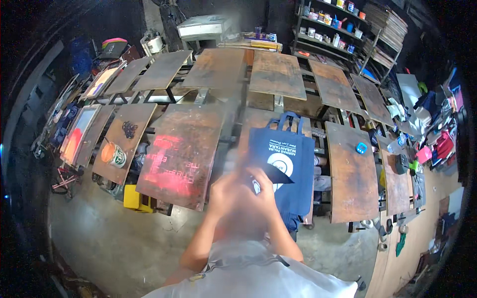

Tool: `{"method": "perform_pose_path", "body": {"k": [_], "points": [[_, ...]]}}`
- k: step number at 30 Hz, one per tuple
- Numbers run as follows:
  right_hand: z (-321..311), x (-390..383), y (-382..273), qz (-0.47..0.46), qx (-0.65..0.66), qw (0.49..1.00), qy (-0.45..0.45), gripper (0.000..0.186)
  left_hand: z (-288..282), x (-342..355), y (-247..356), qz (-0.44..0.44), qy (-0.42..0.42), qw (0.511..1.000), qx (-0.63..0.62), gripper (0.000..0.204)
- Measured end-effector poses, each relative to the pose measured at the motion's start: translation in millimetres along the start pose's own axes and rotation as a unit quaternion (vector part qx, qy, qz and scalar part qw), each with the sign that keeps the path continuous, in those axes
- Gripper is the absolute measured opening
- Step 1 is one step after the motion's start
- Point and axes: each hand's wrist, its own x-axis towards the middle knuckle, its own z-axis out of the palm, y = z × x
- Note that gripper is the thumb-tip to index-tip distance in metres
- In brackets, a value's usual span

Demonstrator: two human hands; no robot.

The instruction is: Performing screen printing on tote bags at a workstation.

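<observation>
A navy tote bag [304, 154] with a white round print and white lettering lies on a board in front of me, handles toward the far side. Over its left part, my right hand [263, 188] has its fingers closed at the edge of a dark, thin, pointed flat piece [279, 175]; its exact kind does not show. Close beside it, my left hand [224, 192] is raised, its fingers lost in a blurred smear running down the middle of the picture. Whether the left hand also touches the dark piece cannot be seen.
Brown boards stand in two rows on frames; one near board [176, 159] carries pink print marks. On others sit an orange-topped paint bucket [113, 155], a dark tangle [129, 129] and a small blue device [361, 148]. A yellow crate [135, 197] stands below; paint shelves [330, 25] rise behind.
</observation>
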Motion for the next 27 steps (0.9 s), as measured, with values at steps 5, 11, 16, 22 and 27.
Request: {"method": "perform_pose_path", "body": {"k": [5, 11, 16, 22, 27], "points": [[49.3, 12.3, -3.1, 0.010, 0.014, 1.000, 0.005, 0.036, -39.3, 5.5, 10.5, -0.008, 0.044, 0.998, -0.036, 0.008], [107.3, 23.2, -2.0, 0.050, 0.048, 0.997, 0.021, 0.027, -90.7, 8.3, -9.3, -0.021, 0.090, 0.996, -0.014, 0.007], [139.7, 28.9, 3.7, 0.066, 0.061, 0.995, 0.050, 0.032, -119.4, 18.5, -18.3, -0.032, 0.068, 0.997, -0.027, 0.008], [152.2, 28.6, 2.2, 0.077, 0.084, 0.990, 0.086, 0.030, -124.7, 28.7, -14.4, -0.036, 0.071, 0.996, -0.034, 0.009], [150.3, 33.5, -2.1, 0.035, 0.020, 0.993, 0.108, 0.030, -120.8, 40.8, -26.5, -0.032, 0.098, 0.992, -0.077, 0.008]]}}
